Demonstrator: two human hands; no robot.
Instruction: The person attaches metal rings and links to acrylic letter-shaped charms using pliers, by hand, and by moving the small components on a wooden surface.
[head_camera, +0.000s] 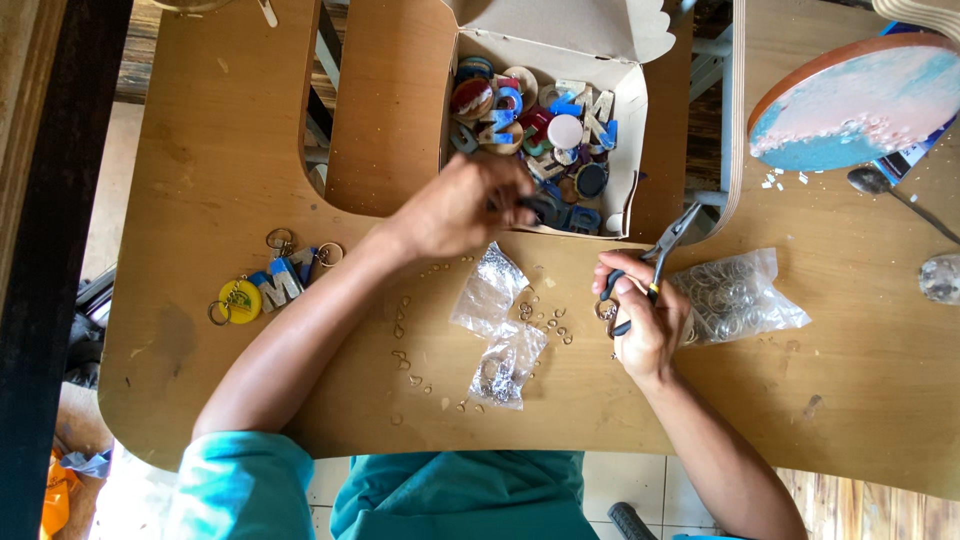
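Observation:
My left hand (462, 205) reaches to the front edge of an open white cardboard box (628, 150) full of coloured resin letters and discs (540, 125), its fingers closed on a dark piece at the box's rim. My right hand (645, 320) grips black-handled pliers (655, 262) with the jaws pointing up and away, and a small metal ring sits by its fingers. Between the hands lie two small clear bags (495, 320) and scattered little metal rings (545, 318) on the wooden table (200, 180).
A clear bag of key rings (740, 295) lies right of my right hand. Finished keychains (270, 280) with a yellow disc sit at the left. A round pink-and-blue resin board (860, 100) and a spoon (885, 188) are at the far right.

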